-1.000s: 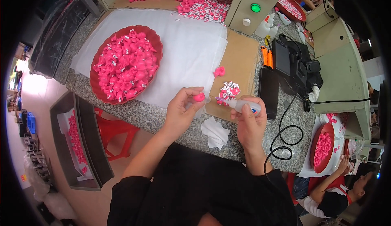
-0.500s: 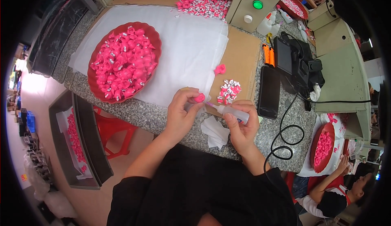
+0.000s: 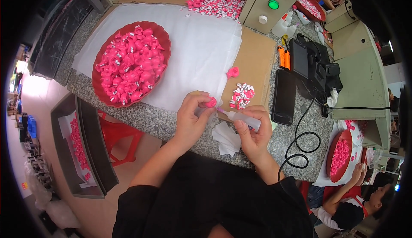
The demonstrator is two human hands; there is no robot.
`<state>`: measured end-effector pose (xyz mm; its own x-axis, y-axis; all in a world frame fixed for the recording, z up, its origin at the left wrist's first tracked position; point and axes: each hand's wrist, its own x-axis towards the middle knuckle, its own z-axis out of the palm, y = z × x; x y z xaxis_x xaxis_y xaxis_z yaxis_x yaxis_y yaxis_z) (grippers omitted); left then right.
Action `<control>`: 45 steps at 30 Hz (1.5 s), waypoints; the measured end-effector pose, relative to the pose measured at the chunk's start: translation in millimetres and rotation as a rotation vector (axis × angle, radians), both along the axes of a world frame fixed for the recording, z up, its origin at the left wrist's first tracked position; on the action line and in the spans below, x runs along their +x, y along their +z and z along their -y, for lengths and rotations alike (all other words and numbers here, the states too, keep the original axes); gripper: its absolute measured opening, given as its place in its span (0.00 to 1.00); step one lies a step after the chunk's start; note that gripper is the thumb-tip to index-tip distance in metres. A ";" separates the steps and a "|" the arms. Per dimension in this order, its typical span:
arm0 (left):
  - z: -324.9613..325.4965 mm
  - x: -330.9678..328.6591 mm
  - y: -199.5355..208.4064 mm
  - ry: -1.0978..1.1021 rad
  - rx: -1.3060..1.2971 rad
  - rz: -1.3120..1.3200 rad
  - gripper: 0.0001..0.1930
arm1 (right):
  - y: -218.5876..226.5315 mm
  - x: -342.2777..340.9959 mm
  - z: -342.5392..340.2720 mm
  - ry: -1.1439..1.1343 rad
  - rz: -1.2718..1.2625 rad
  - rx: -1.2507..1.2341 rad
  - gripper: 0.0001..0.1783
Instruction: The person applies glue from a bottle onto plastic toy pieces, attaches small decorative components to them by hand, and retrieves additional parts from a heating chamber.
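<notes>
My left hand (image 3: pixel 192 120) pinches a small pink figure part (image 3: pixel 210 102) between thumb and fingertips. In my right hand (image 3: pixel 256 136) lies a small white squeeze bottle (image 3: pixel 245 120), its thin nozzle pointing left at the pink part. Whether the tip touches the part is too small to tell. Just beyond the bottle, a pile of small white and pink pieces (image 3: pixel 243 95) rests on the brown cardboard (image 3: pixel 253 58). One loose pink part (image 3: pixel 232 72) sits farther back at the cardboard's edge. A red scalloped bowl (image 3: pixel 97 81) heaped with pink parts stands to the left on white paper (image 3: pixel 193 45).
A crumpled white tissue (image 3: pixel 226 138) lies between my forearms. To the right are a black phone (image 3: pixel 283 96), orange markers (image 3: pixel 284 58), a dark device (image 3: pixel 299 58) and a looped black cable (image 3: pixel 302 149). A co-worker (image 3: pixel 349 203) sits at the far right. A grey bin (image 3: pixel 109 169) stands left.
Both hands hold nearly the same place. The pink part in my left hand appears slightly turned, and the bottle has barely shifted.
</notes>
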<state>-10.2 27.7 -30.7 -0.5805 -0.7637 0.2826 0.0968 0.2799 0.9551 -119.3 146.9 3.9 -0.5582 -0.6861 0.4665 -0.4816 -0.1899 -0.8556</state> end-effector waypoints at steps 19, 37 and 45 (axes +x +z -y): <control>1.0 1.1 -2.7 -0.011 0.033 0.012 0.11 | 3.1 -0.3 -0.2 -0.017 0.083 0.012 0.12; 9.4 9.2 6.8 -0.163 0.077 0.139 0.10 | 3.5 -3.1 -0.3 -0.022 0.031 0.019 0.12; 13.9 10.2 14.5 -0.201 -0.018 0.196 0.10 | 2.0 -3.2 0.5 -0.021 0.023 0.010 0.12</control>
<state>0.0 13.8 -16.2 -0.7648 -0.6234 0.1625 -0.0335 0.2905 0.9563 -122.5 146.4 5.9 -0.5828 -0.6790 0.4463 -0.4657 -0.1710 -0.8683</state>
